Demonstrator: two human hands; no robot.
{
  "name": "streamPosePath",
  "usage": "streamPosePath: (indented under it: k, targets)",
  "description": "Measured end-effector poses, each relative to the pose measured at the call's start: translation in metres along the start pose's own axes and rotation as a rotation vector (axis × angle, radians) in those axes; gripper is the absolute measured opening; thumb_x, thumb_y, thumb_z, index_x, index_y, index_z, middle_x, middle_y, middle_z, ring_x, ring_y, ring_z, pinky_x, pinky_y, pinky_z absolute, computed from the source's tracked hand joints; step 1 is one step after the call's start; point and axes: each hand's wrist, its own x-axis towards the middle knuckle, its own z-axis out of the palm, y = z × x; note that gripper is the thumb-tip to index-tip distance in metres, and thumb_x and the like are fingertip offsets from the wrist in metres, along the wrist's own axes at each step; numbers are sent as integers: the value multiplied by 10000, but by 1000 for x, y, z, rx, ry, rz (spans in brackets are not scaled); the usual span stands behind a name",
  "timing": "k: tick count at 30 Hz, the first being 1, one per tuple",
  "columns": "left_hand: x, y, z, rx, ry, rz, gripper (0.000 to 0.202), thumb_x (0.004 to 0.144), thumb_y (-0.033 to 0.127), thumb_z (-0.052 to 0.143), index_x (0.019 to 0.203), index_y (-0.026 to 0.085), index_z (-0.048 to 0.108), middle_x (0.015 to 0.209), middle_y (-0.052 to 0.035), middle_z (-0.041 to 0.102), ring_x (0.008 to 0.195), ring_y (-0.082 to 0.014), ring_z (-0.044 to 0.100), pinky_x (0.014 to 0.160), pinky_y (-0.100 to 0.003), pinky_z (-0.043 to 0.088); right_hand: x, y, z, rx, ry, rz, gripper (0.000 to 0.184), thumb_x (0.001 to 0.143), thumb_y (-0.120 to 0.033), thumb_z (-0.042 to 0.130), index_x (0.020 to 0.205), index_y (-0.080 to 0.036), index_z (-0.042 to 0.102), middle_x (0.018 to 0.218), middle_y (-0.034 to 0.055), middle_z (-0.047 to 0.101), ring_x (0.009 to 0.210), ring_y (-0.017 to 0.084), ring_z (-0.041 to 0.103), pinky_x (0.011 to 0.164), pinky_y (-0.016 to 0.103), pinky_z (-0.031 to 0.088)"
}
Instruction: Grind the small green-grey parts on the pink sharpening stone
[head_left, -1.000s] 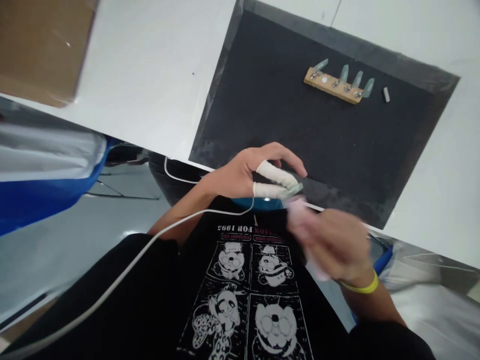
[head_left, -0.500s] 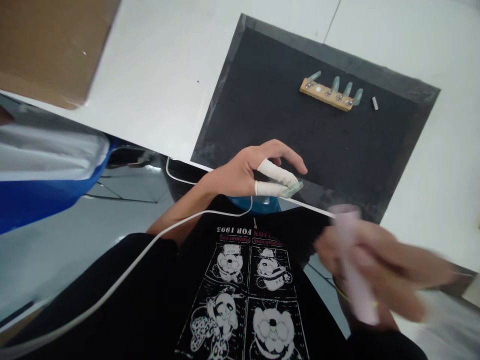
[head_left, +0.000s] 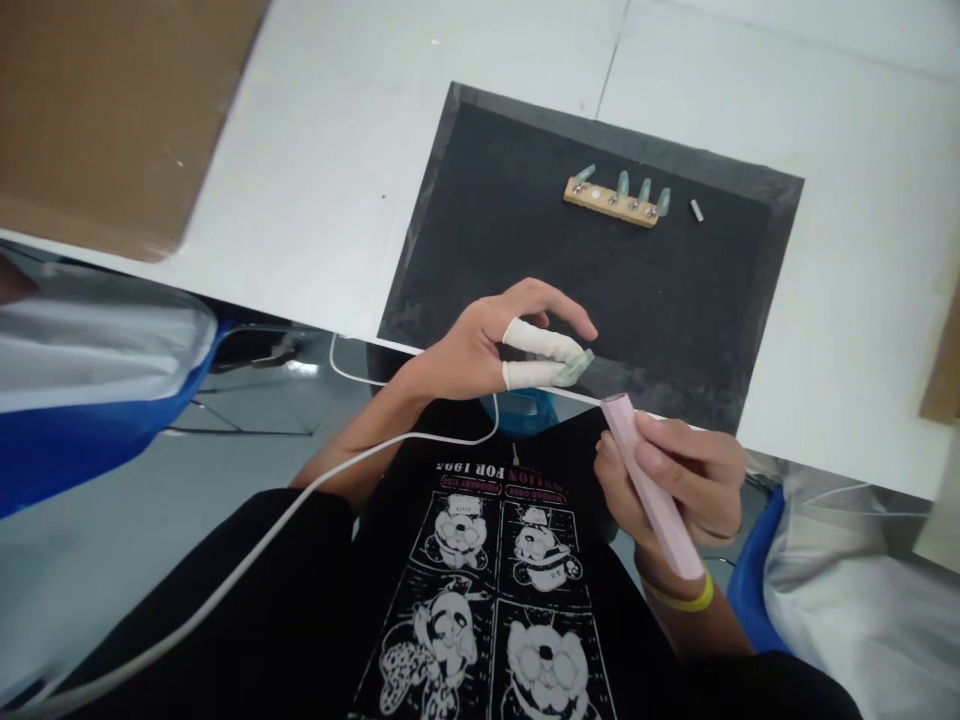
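Note:
My left hand (head_left: 504, 343) hovers at the near edge of a black mat (head_left: 525, 250), two fingers in white finger cots pinching a small pale green nail tip (head_left: 576, 367). Lower right, my right hand (head_left: 675, 482) is closed round a pink bar-shaped file (head_left: 649, 484), held slanted just below the table edge. On the far part of the mat lies a small wooden strip (head_left: 609, 200) with several green nail tips fixed along it. A tiny grey piece (head_left: 697, 210) rests to its right.
The mat sits on a white table (head_left: 337, 150). A brown cardboard sheet (head_left: 105, 110) covers the far left corner. A white cable (head_left: 300, 490) runs across my black shirt. Blue bins lined with white plastic stand at left (head_left: 90, 380) and lower right (head_left: 817, 590).
My right hand, blurred before, swung out to the right and came back, and now holds the pink file still near my chest. The left hand kept its pinch. The view shifted back a little.

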Motion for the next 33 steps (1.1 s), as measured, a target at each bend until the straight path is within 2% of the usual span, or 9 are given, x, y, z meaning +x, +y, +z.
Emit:
streamPosePath:
  k: [2, 5, 8, 12, 14, 16, 18, 25, 33]
  targets:
    - [4, -4, -2, 20, -2, 10, 85, 875, 225, 771, 924, 273, 822, 1122, -79, 773, 1071, -205, 682, 826, -347, 552, 6, -3, 4, 72, 54, 47, 480, 668, 32, 843, 1036, -244, 705, 1125, 7, 692, 842, 140, 722, 666, 262, 649]
    - [10, -12, -3, 49, -3, 4, 81, 853, 225, 798, 920, 263, 819, 1111, -78, 775, 1061, -200, 683, 818, -332, 550, 19, -6, 9, 537, 3, 374, 404, 822, -23, 755, 1125, -275, 667, 1082, -16, 692, 681, 105, 708, 518, 226, 619]
    - [12, -18, 0, 61, 14, 3, 74, 851, 235, 802, 922, 252, 816, 1096, -80, 774, 1042, -193, 682, 817, -326, 552, 29, -8, 13, 960, -28, 657, 367, 883, -175, 764, 1207, -296, 638, 986, -50, 715, 542, 58, 648, 411, 138, 532]
    - [12, -22, 6, 66, 22, -7, 66, 850, 222, 802, 912, 243, 812, 1089, -79, 773, 1030, -187, 683, 824, -325, 552, 33, -7, 19, 1178, 81, 851, 291, 851, -252, 807, 1110, -269, 676, 924, -76, 721, 478, 23, 566, 397, 118, 481]
    - [12, -22, 7, 67, 22, -27, 69, 852, 216, 798, 913, 246, 811, 1094, -75, 775, 1039, -191, 682, 830, -331, 553, 32, -5, 22, 1331, 94, 851, 243, 861, -224, 778, 1079, -241, 670, 945, -87, 729, 410, -11, 456, 339, 97, 391]
    - [12, -22, 6, 65, 28, -64, 69, 854, 227, 795, 915, 256, 811, 1102, -71, 775, 1045, -200, 683, 835, -345, 555, 31, -2, 25, 1515, 77, 815, 232, 883, -196, 722, 1103, -202, 648, 987, -95, 744, 322, -45, 278, 263, 78, 252]
    - [11, -22, 5, 54, 42, -100, 58, 856, 253, 793, 910, 261, 812, 1105, -68, 774, 1036, -206, 689, 832, -355, 559, 29, -1, 28, 1645, 71, 784, 241, 895, -187, 677, 1128, -166, 622, 1025, -93, 757, 281, -62, 144, 229, 61, 168]
    - [7, -26, 3, 70, 31, -150, 78, 870, 290, 779, 934, 267, 817, 1110, -58, 765, 997, -186, 676, 822, -338, 554, 26, -5, 28, 1887, 55, 722, 272, 935, -218, 676, 1160, -100, 578, 1113, -38, 762, 276, -84, 148, 337, -40, 317]
    - [9, -27, 6, 45, 4, -165, 89, 868, 275, 781, 947, 248, 810, 1116, -63, 751, 934, -164, 669, 813, -324, 546, 28, -15, 22, 1814, 47, 751, 267, 957, -172, 664, 1199, -84, 596, 1120, -76, 755, 254, -87, 116, 303, -45, 294]
